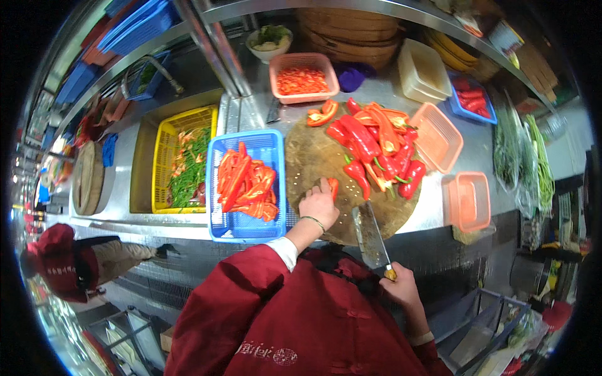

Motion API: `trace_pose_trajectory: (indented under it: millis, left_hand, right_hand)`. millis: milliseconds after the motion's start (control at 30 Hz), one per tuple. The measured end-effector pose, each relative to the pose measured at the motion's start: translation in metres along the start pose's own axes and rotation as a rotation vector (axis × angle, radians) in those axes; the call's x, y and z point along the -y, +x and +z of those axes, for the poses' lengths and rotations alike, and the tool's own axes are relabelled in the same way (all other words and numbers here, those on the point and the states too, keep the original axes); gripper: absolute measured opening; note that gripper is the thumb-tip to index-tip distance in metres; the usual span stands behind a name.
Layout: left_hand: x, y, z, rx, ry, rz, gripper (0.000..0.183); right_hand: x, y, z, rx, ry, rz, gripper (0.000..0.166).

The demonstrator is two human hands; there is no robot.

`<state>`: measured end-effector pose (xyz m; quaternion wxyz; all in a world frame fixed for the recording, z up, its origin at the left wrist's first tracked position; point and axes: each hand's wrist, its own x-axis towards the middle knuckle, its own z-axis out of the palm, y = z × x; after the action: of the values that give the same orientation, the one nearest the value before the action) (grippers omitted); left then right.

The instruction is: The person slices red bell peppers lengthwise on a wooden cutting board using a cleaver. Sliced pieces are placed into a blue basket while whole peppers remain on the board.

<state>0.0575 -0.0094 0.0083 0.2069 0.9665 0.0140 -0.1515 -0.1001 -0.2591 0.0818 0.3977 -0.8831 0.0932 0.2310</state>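
Note:
My left hand (319, 205) grips a piece of red pepper (333, 188) low on the round wooden chopping block (308, 155); the fingers hide part of it. In my right hand (399, 282) is the handle of a cleaver (371, 235), its broad wet blade angled over the block's near edge, apart from the peppers. A heap of red peppers (360, 136), some whole and some split, covers the block's far right side. One split pepper (322, 113) lies alone at the far edge. Cut red pepper pieces (247, 183) fill much of the blue basket (222, 230) left of the block.
A yellow basket (162, 188) with green scraps sits in the sink at left. Behind the block stand a pink basket (303, 99) of chopped pepper and a white tub (423, 70). Two orange baskets (435, 136) are at right. Another person (70, 263) is at far left.

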Motion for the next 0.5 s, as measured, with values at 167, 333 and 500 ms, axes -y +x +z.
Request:
trace_pose_trajectory:
  millis: [167,333,500]
  left_hand:
    - [0.009,-0.016,-0.012,-0.032,-0.071,0.021,0.083]
    - [0.012,-0.028,-0.028,-0.047,-0.112,-0.023,0.082]
    - [0.025,-0.043,-0.05,-0.113,-0.155,-0.059,0.081]
  right_hand:
    - [-0.012,0.008,-0.001,-0.02,-0.02,-0.071,0.026]
    - [-0.015,0.009,-0.003,0.009,-0.011,-0.061,0.025]
    - [-0.019,0.009,0.0,0.007,0.007,-0.06,0.025]
